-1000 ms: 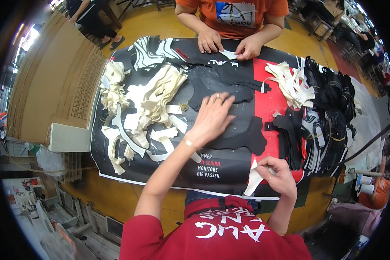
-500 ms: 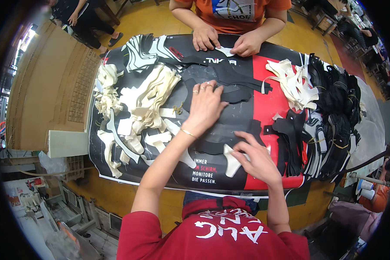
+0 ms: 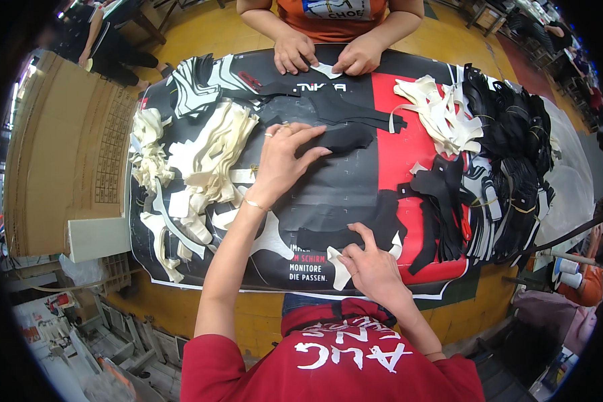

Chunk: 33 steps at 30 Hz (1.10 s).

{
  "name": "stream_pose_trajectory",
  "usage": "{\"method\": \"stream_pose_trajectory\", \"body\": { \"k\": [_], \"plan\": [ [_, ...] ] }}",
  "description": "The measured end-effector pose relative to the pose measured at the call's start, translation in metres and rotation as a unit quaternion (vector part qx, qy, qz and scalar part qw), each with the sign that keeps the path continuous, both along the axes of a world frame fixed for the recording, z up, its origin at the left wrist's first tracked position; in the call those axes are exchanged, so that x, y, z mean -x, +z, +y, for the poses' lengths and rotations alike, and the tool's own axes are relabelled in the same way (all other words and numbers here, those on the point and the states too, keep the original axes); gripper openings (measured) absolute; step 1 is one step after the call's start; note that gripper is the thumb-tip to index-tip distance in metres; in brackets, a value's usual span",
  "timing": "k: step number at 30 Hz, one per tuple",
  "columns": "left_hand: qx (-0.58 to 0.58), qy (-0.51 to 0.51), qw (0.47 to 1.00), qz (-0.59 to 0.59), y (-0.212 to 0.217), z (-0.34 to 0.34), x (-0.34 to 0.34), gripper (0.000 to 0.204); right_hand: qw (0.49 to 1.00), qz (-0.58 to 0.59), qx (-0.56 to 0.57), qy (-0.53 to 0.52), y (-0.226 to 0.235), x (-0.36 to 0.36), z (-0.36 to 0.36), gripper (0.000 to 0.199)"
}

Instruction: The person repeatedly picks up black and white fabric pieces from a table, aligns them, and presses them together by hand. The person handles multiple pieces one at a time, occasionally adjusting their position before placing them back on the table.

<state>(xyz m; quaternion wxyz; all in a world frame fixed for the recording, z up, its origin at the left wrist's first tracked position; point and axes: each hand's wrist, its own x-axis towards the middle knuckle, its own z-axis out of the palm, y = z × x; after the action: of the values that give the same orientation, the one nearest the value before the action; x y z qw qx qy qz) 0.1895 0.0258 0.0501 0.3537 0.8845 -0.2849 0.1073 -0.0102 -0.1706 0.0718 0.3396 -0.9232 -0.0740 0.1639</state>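
Observation:
My left hand (image 3: 287, 159) is open over the middle of the dark mat, its thumb and forefinger spread at the left end of a small black cut piece (image 3: 350, 138). Nearer to me, my right hand (image 3: 375, 266) is closed on a white cut piece (image 3: 340, 273), pinched beneath thumb and fingers. A curved black piece (image 3: 382, 216) lies just beyond that hand, and another white tip (image 3: 397, 245) shows beside its knuckles. Farther back, a long black strap-like piece (image 3: 355, 114) lies on the mat.
Cream pieces (image 3: 211, 147) are heaped left of my left arm. Striped black-and-white pieces (image 3: 197, 90) lie behind them. White pieces (image 3: 442, 117) and bundled black pieces (image 3: 509, 127) cover the right side. Across the table, a co-worker's hands (image 3: 328, 53) hold a small white piece.
My left hand has lifted from lying flat and drawn left, thumb and forefinger now apart. My right hand has come nearer to me with the white piece. The whole view has shifted slightly.

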Motion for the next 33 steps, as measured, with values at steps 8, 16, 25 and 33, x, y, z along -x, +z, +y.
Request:
{"method": "stream_pose_trajectory", "body": {
  "k": [8, 16, 25, 33],
  "plan": [
    [-0.012, 0.029, 0.996, -0.084, 0.020, 0.002, 0.010, 0.039, 1.000, -0.017, -0.010, -0.002, -0.003, 0.006, -0.002, 0.017],
    [-0.117, -0.034, 0.988, -0.095, 0.004, -0.026, 0.083, 0.041, 1.000, -0.021, -0.007, -0.007, 0.002, 0.012, -0.006, 0.017],
    [-0.023, -0.006, 1.000, 0.015, -0.017, -0.034, 0.115, 0.036, 0.998, -0.048, -0.040, -0.026, 0.016, 0.015, -0.009, 0.017],
    [0.404, -0.004, 0.781, 0.476, 0.028, 0.004, 0.143, 0.023, 0.981, -0.115, -0.140, -0.067, 0.033, -0.026, -0.020, 0.014]
  ]
}}
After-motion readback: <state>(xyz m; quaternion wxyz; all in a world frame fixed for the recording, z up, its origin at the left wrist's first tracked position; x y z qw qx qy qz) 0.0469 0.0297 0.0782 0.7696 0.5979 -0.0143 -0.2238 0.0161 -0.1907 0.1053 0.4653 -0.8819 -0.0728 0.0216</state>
